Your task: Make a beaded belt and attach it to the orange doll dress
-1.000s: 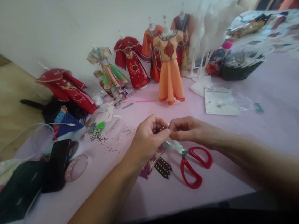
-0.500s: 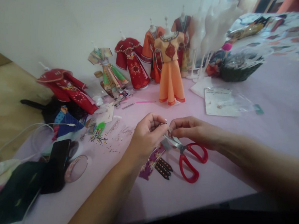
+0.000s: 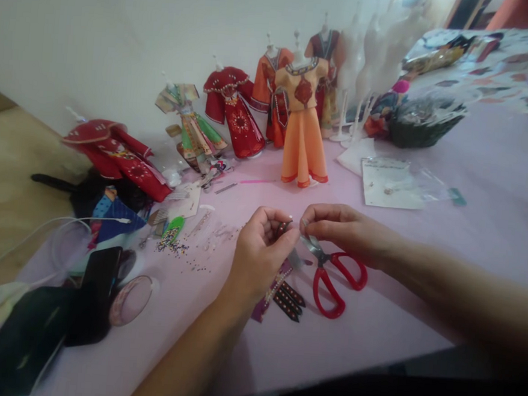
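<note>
My left hand [image 3: 263, 237] is closed around a small dark studded strip [image 3: 282, 226], whose end shows between thumb and fingers. Close beside it, my right hand [image 3: 334, 223] makes a pinch; what sits between its fingertips is too small to make out. Red-handled scissors [image 3: 330, 284] lie under the hands, blades partly hidden. Several black strips with light studs [image 3: 289, 301] rest on the table below my left hand. Next to them is a purple patterned piece edged with pearly beads [image 3: 266, 301], partly covered by my left hand.
Dressed doll forms, one in an orange dress [image 3: 304, 146], stand along the wall. Loose beads [image 3: 172, 246] spill from a green scoop [image 3: 176, 225] at left. A phone [image 3: 99, 283] and a tape roll [image 3: 130, 300] lie nearer. A dark basket [image 3: 425, 131] stands back right.
My hands have drawn slightly apart, and more of the dark strip shows in my left hand. The scissors' lower handle has shifted a little left.
</note>
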Demonstrator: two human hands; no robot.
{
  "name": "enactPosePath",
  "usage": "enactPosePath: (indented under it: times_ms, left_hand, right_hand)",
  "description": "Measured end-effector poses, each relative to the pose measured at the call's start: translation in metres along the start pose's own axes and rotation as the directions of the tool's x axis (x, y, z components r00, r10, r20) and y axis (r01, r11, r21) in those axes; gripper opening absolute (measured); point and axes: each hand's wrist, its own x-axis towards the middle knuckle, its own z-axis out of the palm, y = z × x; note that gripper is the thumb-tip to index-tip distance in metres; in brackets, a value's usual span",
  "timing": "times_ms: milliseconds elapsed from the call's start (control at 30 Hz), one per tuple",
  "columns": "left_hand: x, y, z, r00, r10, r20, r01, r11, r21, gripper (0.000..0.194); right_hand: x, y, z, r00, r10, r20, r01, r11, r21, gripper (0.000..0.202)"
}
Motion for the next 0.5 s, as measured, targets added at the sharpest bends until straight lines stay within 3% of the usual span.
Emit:
enactPosePath:
  times_ms: [500]
  left_hand:
    - [-0.0009,0.0001,0.0079,1.000,-0.014,-0.012,0.015,0.997,0.071,0.021]
  right_hand:
    - [0.0006,-0.0008,0.0054,0.999,0.024,-0.030,-0.024,1.000,-0.002,0.012]
